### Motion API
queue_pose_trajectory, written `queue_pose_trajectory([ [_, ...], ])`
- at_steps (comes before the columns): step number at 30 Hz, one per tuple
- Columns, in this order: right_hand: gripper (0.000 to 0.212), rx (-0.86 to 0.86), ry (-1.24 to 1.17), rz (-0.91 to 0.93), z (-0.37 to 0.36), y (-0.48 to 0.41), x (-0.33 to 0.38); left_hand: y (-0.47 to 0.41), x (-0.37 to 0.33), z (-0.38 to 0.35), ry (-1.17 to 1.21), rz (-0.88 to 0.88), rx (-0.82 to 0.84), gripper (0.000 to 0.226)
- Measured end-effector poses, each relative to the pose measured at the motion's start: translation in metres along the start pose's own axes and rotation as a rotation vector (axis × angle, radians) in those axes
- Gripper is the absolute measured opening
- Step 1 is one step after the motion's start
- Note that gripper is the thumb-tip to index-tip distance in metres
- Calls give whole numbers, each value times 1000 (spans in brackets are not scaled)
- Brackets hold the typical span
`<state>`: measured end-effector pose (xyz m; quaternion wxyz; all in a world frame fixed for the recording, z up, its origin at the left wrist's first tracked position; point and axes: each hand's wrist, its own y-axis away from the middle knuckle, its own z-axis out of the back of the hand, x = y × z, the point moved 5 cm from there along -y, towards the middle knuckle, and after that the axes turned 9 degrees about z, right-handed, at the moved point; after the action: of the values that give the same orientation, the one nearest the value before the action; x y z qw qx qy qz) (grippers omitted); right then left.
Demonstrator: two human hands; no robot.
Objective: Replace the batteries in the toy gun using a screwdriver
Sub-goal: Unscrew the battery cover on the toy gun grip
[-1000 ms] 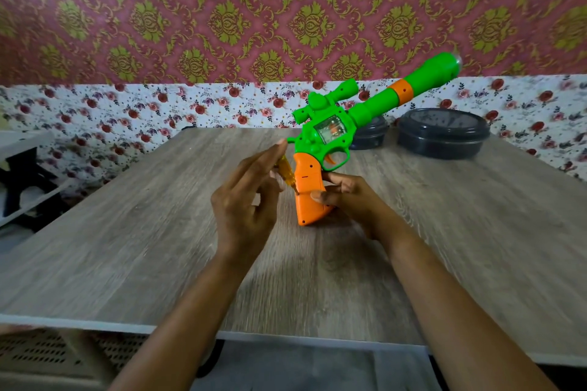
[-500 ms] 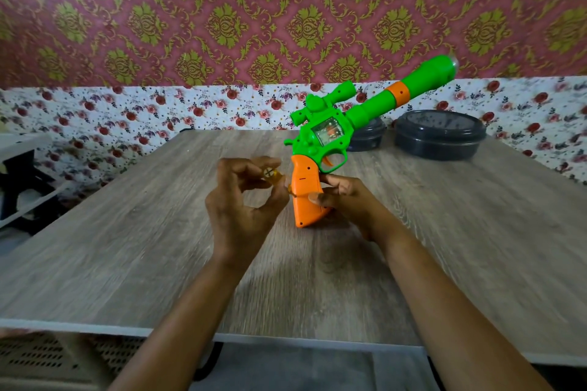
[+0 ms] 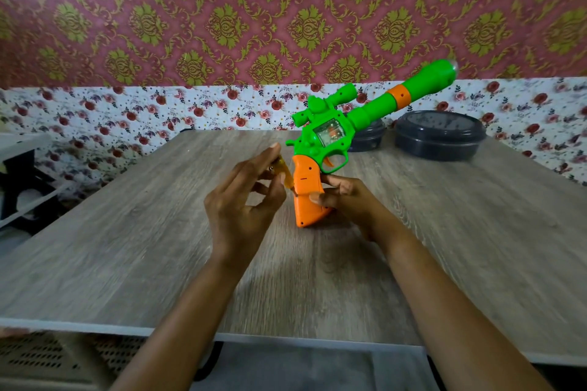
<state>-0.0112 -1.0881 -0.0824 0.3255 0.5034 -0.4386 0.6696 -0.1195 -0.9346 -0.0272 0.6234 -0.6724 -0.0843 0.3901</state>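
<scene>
A green toy gun (image 3: 330,136) with an orange grip (image 3: 306,197) stands butt-down on the wooden table (image 3: 127,232), barrel pointing up and to the right. My right hand (image 3: 346,200) holds the grip from the right side. My left hand (image 3: 244,200) pinches a small translucent yellow screwdriver (image 3: 284,173) between thumb and fingers. Its tip meets the left side of the orange grip. The screw itself is hidden.
Two dark round lidded containers (image 3: 440,135) (image 3: 368,136) sit at the table's far right, behind the gun. A white shelf unit (image 3: 22,174) stands off the table's left side. Patterned wallpaper covers the wall behind.
My left hand's fingers curled around the screwdriver handle and then stretched out again, rolling the handle at the grip. The gun and my right hand stayed nearly still.
</scene>
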Motion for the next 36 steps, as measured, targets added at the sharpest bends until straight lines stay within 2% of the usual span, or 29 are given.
queue_pose_trajectory([
  [4,36,8,6,-1,0,1,1,-1,2,2,71,99,-20,28],
  [8,36,7,-1,0,-1,2,3,0,2,0,93,131,-15,34],
  [11,38,8,-14,-9,-1,2,3,0,3,-1,41,100,-5,36],
  [14,39,5,6,-21,-1,1,2,-1,3,-1,12,63,20,28],
  [20,38,-10,-3,-51,0,4,3,-1,-3,-4,-62,-37,36,34],
  [27,40,-17,8,-40,0,4,4,-3,3,2,68,67,-7,22],
  [31,42,-13,6,-36,0,4,4,0,4,0,135,115,5,31],
  [33,41,-14,-3,-42,-1,5,5,1,3,-1,106,95,16,32],
  [36,41,-10,-22,-59,-1,6,5,-1,3,0,62,52,35,22],
])
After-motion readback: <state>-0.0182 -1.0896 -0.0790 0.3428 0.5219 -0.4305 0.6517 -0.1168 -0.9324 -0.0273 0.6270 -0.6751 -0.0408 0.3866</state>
